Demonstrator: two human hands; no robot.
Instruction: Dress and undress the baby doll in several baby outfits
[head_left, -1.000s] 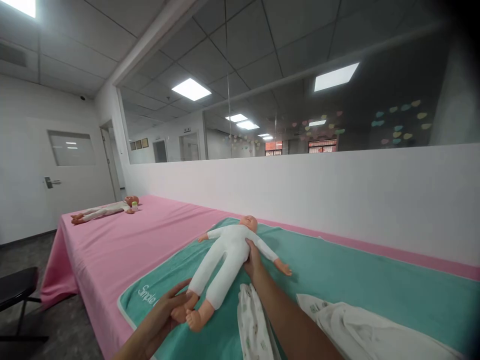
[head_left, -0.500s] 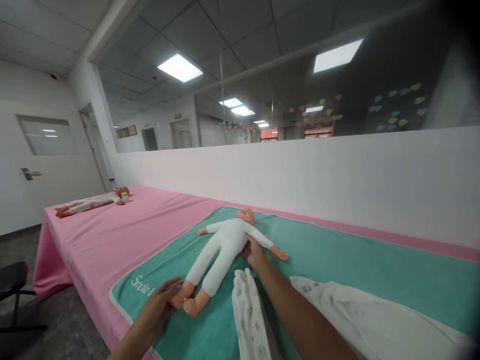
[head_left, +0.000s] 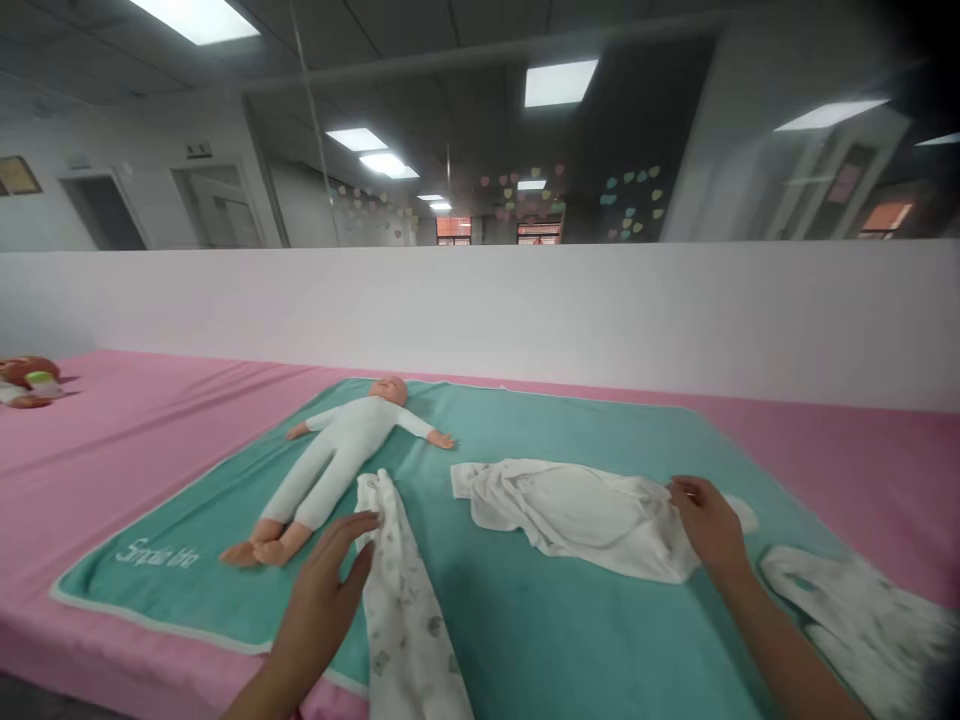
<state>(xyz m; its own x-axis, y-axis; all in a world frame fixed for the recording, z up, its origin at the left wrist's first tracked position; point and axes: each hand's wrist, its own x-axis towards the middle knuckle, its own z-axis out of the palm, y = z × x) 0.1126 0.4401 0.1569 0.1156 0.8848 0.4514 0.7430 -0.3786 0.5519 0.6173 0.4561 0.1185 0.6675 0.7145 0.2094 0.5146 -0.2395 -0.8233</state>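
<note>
A baby doll in a white long-sleeved suit lies on its back on the green blanket, arms spread and bare feet towards me. My left hand is open, with thumb and fingers apart, beside the doll's feet. Its fingertips reach the edge of a narrow white printed garment, which runs towards the near edge. Further right, my right hand has its fingers closed on the right part of a crumpled white garment lying flat. Part of that garment continues behind the hand.
Another white printed garment lies at the right, partly behind my right forearm. A pink cloth covers the table under the blanket. At far left is a second doll with a green-capped item. A low white wall with glass stands behind.
My view has swung right. My right hand has left the doll's side and gone to the white garment. The left hand has moved from the doll's feet to the narrow printed garment.
</note>
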